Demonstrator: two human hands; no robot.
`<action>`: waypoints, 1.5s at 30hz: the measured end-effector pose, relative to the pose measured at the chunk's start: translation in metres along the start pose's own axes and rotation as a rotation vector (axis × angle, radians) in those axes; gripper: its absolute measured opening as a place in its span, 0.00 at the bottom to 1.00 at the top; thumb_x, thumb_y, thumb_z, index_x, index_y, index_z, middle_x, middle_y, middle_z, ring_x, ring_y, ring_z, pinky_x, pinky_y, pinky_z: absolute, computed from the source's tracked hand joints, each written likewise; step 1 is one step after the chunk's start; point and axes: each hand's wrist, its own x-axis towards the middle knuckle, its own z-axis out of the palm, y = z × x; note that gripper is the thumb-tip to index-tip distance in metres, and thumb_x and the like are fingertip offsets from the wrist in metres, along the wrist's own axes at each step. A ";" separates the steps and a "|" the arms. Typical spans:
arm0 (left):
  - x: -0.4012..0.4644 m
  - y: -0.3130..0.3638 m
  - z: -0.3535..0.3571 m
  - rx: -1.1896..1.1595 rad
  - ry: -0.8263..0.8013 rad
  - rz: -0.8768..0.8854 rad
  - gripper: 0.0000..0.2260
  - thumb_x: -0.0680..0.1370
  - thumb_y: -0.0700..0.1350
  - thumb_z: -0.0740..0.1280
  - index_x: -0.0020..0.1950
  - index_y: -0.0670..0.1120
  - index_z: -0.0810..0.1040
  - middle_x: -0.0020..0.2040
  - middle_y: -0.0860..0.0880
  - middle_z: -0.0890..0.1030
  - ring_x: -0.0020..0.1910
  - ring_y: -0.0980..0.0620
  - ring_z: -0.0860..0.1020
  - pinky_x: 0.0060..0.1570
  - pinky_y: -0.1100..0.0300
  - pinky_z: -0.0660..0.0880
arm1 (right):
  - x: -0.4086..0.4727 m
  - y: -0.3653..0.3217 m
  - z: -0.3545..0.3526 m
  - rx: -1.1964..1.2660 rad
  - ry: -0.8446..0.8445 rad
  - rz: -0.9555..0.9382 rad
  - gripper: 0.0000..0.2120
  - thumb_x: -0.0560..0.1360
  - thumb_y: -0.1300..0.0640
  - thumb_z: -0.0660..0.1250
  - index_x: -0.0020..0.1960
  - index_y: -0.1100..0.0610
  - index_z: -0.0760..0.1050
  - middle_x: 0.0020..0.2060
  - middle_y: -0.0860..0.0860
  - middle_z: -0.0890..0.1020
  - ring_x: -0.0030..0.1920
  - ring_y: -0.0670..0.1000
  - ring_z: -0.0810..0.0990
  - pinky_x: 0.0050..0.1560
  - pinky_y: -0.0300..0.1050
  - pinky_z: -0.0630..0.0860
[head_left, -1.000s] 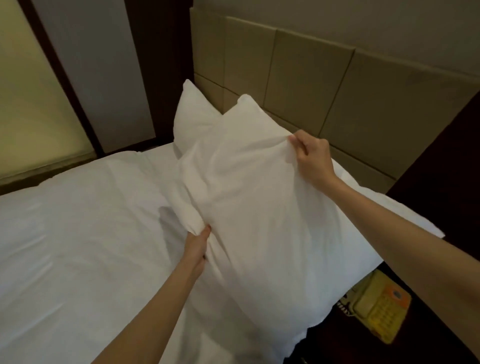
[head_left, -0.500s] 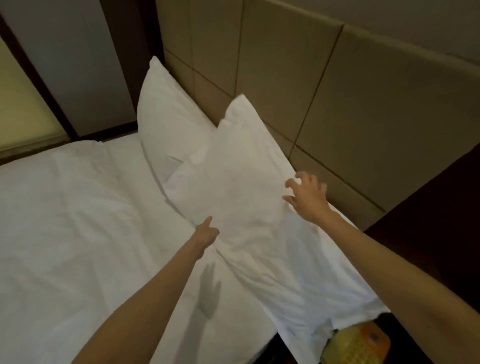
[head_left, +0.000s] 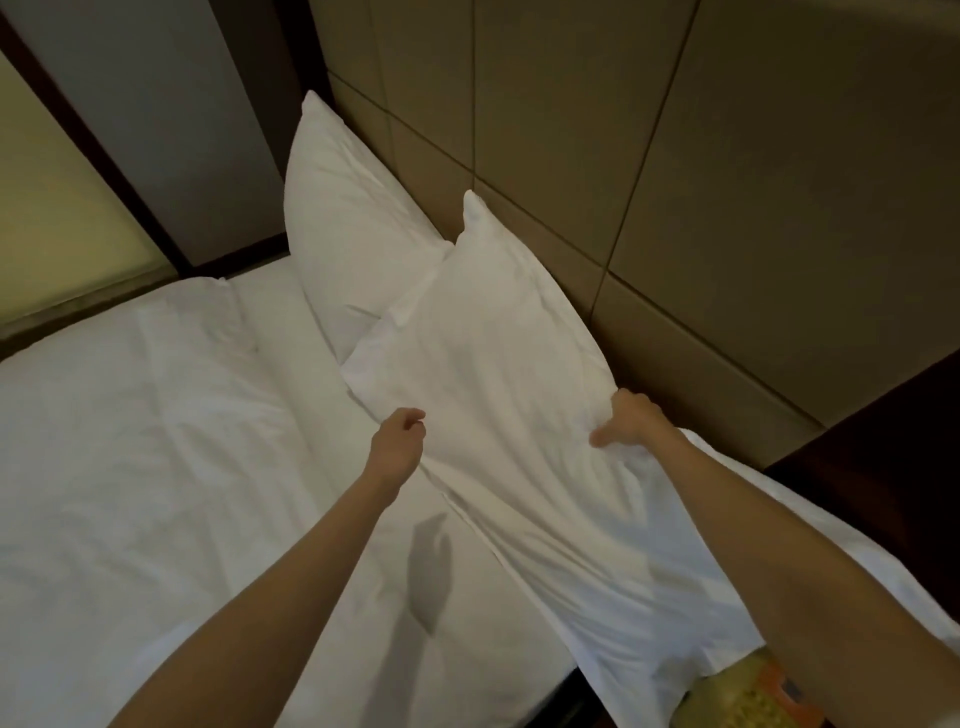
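Near pillow (head_left: 498, 353), centre frame, propped against headboard (head_left: 727, 208) beside second pillow (head_left: 353, 228); lower end not settled. Right hand (head_left: 631, 426) grips its edge; left hand (head_left: 397, 449) curled alongside, grip unclear.

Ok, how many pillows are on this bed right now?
2. The far pillow leans against the headboard; the near pillow lies beside it, partly overlapping, gripped by the right hand. Others may lie out of view.
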 end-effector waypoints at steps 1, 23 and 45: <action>0.000 0.002 -0.001 -0.006 0.013 0.011 0.17 0.79 0.41 0.55 0.66 0.45 0.73 0.64 0.46 0.76 0.61 0.47 0.74 0.57 0.58 0.68 | 0.001 -0.003 -0.002 0.073 -0.026 -0.038 0.28 0.65 0.51 0.76 0.59 0.61 0.69 0.57 0.59 0.75 0.53 0.59 0.76 0.49 0.51 0.76; 0.011 -0.013 -0.030 -0.005 0.235 0.068 0.15 0.79 0.38 0.54 0.61 0.43 0.77 0.60 0.46 0.77 0.51 0.52 0.73 0.49 0.62 0.67 | 0.017 -0.043 -0.046 0.245 0.346 -0.156 0.17 0.78 0.45 0.60 0.53 0.58 0.75 0.52 0.61 0.79 0.47 0.61 0.77 0.43 0.48 0.71; 0.065 -0.027 -0.100 0.106 0.152 0.142 0.16 0.79 0.38 0.54 0.62 0.43 0.76 0.63 0.43 0.77 0.54 0.47 0.75 0.52 0.57 0.69 | -0.046 -0.076 -0.039 0.053 0.522 -0.011 0.24 0.75 0.58 0.65 0.69 0.58 0.64 0.64 0.58 0.72 0.63 0.61 0.71 0.62 0.57 0.66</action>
